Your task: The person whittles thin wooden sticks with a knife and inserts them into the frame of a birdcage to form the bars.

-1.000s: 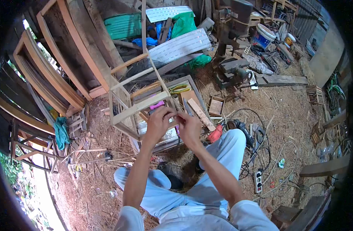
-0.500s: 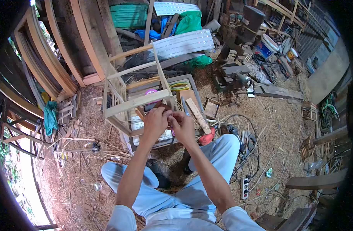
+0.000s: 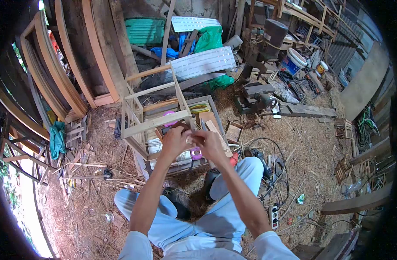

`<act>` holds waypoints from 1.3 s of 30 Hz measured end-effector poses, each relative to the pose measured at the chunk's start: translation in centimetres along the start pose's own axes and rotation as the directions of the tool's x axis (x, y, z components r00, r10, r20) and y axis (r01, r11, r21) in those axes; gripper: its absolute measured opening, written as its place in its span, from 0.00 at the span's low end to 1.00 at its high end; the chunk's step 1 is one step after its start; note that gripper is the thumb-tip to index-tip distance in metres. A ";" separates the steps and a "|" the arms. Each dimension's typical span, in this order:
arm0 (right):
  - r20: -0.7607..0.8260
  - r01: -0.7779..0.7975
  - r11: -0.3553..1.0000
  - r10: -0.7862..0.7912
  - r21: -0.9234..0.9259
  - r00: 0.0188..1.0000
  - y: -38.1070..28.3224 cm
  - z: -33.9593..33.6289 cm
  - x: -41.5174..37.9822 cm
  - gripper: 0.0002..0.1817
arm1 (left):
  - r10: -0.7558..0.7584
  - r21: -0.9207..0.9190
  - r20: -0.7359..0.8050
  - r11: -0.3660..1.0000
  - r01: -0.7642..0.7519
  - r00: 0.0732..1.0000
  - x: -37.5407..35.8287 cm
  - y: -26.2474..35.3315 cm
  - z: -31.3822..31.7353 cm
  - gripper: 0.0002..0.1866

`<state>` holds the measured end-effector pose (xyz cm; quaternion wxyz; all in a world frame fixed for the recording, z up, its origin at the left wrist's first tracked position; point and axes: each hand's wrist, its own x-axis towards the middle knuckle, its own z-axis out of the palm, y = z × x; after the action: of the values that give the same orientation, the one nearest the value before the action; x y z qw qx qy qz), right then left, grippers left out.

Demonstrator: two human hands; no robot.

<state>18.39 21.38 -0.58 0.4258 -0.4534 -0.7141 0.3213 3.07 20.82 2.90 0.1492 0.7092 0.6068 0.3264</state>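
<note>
A pale wooden frame [image 3: 157, 123] with thin slats down one side stands tilted on a low box-like bench [image 3: 215, 102]. Close to the frame's near right corner, my left hand [image 3: 176, 138] has its fingers curled together. Beside it, almost touching, my right hand [image 3: 210, 144] is pinched closed with the fingertips towards the left hand. Whatever lies between the fingers is too small or too covered to make out. Just below the hands a purple and white round item [image 3: 196, 153] shows on the bench. A pale wood strip [image 3: 219, 138] lies right of my right hand.
A small wooden box [image 3: 234, 131] sits right of the bench. Power tools with cables [image 3: 274, 167] and a white socket strip [image 3: 274, 217] lie on the shaving-covered floor. Curved wooden frames [image 3: 55, 65] lean at left. A dark machine [image 3: 255, 97] stands behind at right.
My right hand has turned and its fingers have shifted slightly, still close to the left. The purple and white item below the hands shows more plainly. The whole view has shifted a little.
</note>
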 end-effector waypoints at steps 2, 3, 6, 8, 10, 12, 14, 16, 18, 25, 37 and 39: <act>-0.008 -0.063 0.984 0.063 -0.164 0.998 -1.1 -1.8 0.4 0.08 | 0.100 -0.039 0.005 0.994 -0.099 0.995 -0.3 -1.2 0.5 0.12; -0.023 0.141 0.950 -0.154 -0.277 0.988 -1.3 -2.4 0.8 0.07 | 0.203 -0.080 0.012 0.976 -0.201 0.979 -0.3 -1.0 0.3 0.09; -0.019 0.404 0.862 -0.430 -0.305 0.903 -1.9 -3.2 1.2 0.06 | 0.201 -0.096 0.010 0.975 -0.199 0.980 -0.9 -0.7 -0.4 0.06; -0.020 0.391 0.904 -0.400 -0.172 0.916 -1.4 -3.7 0.9 0.03 | 0.234 -0.153 -0.010 0.960 -0.233 0.972 -1.1 -1.1 -0.6 0.05; -0.012 0.406 0.889 -0.418 -0.210 0.908 -1.1 -3.4 0.6 0.05 | 0.281 -0.145 -0.041 0.948 -0.284 0.959 -1.1 -1.0 -0.7 0.04; -0.049 0.385 0.895 -0.405 -0.224 0.913 -0.9 -3.1 0.1 0.07 | 0.252 -0.151 -0.062 0.954 -0.259 0.966 -1.3 -0.9 -0.7 0.05; -0.060 0.403 0.898 -0.418 -0.175 0.906 0.4 -2.6 0.2 0.07 | 0.220 -0.161 -0.074 0.960 -0.229 0.973 -1.4 -0.5 -0.8 0.06; -0.038 0.299 0.954 -0.298 0.026 0.954 0.3 -2.3 -0.2 0.06 | 0.180 -0.168 -0.060 0.968 -0.188 0.982 -1.5 -0.1 -1.1 0.04; 0.010 0.227 0.972 -0.229 0.062 0.973 1.2 -1.4 -0.9 0.06 | 0.197 -0.180 -0.094 0.961 -0.211 0.976 -1.6 0.1 -0.9 0.04; -0.098 0.135 0.981 -0.122 0.140 0.988 1.9 0.9 -2.8 0.04 | 0.305 0.178 -0.191 0.945 -0.273 0.933 -3.1 0.0 0.8 0.05; -0.050 -0.115 0.974 0.127 0.197 0.991 -1.4 2.4 -2.1 0.09 | 0.171 0.120 -0.350 0.983 -0.136 0.921 -3.5 0.2 2.2 0.07; -0.068 -0.127 0.957 0.150 0.261 0.986 -0.6 2.7 -2.0 0.08 | 0.190 0.214 -0.338 0.969 -0.122 0.922 -3.8 -0.2 2.2 0.07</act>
<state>16.19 19.12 -1.88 0.4880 -0.4572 -0.6138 0.4197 4.13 17.64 0.10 -0.0577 0.6956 0.5933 0.4010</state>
